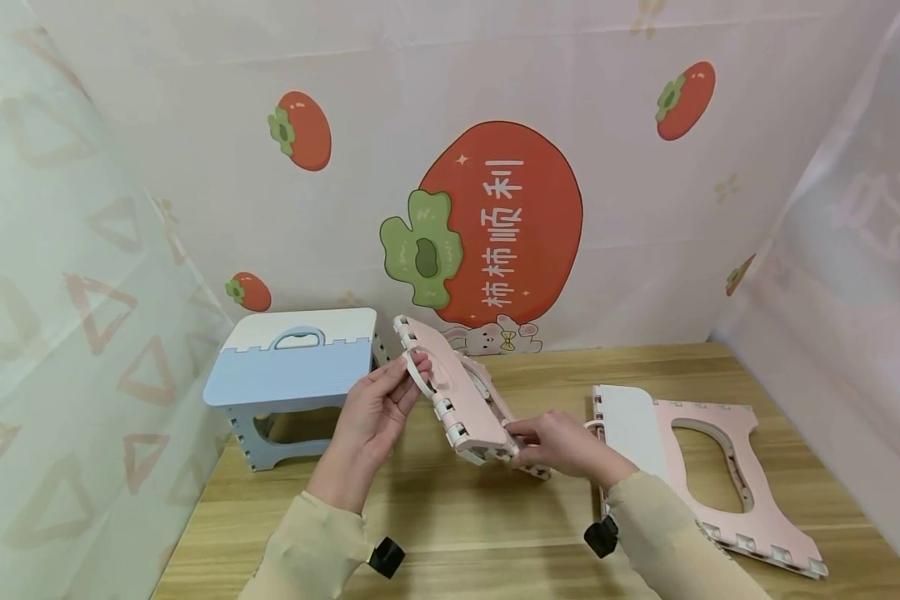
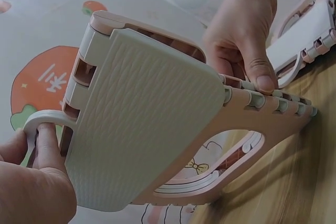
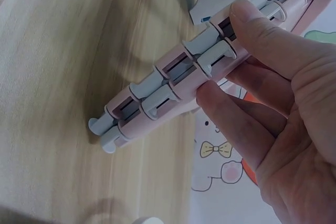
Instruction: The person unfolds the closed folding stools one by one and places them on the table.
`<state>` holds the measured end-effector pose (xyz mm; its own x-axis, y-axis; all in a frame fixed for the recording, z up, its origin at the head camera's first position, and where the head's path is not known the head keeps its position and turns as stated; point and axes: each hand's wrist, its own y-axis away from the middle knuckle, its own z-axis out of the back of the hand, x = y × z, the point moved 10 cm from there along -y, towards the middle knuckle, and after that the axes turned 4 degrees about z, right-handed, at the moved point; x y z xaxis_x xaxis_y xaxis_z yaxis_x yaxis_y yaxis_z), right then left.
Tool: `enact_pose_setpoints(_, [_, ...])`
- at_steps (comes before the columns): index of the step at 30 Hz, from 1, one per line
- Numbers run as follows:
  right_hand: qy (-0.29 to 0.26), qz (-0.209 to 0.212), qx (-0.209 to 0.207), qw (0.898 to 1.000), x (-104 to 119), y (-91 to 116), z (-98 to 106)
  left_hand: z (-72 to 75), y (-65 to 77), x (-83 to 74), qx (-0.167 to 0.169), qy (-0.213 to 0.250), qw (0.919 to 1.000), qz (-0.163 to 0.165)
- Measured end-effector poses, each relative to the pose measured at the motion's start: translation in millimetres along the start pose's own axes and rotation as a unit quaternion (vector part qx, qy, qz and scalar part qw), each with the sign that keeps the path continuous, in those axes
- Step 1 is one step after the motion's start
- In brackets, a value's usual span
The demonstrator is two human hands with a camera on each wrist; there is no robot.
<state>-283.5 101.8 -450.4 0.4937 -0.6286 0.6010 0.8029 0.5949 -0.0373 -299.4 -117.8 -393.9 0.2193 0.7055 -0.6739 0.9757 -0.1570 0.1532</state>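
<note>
A folding step stool in pink and white (image 1: 461, 392) is held tilted over the table, its panels folded together. My left hand (image 1: 375, 412) grips the stool's white carry handle (image 2: 50, 115), fingers hooked through the loop. On the other side, my right hand (image 1: 562, 446) pinches the hinged edge (image 3: 152, 90) between thumb and fingers. The left wrist view shows the white textured seat panel (image 2: 147, 114) and a pink leg panel (image 2: 283, 127) with an oval cut-out. One lower corner is close to the tabletop; whether it touches is hard to tell.
To the left, a blue and white step stool (image 1: 292, 371) stands unfolded on its legs. A second pink and white stool (image 1: 708, 417) lies folded flat on the wooden table (image 1: 450, 533) at right. Printed curtains (image 1: 615, 250) enclose the back and sides.
</note>
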Motion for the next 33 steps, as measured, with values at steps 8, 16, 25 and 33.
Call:
enact_pose_setpoints(8, [-0.014,-0.001,0.006,1.0,2,0,-3,-4.7,0.2,-2.3,0.002,0.006,1.0,0.0])
enact_pose_setpoints(16, [-0.032,0.0,0.008,0.999,6,1,-5,-7.2,-0.9,-4.7,-0.006,0.002,1.0,0.002])
enact_pose_setpoints(25, [-0.038,0.003,0.002,0.999,6,3,-6,-10.8,-2.4,-6.2,0.002,-0.008,1.0,0.004])
enact_pose_setpoints(33, [-0.062,0.004,0.0,0.998,8,3,-9,-14.6,-4.7,-7.7,0.005,-0.016,0.9999,0.002])
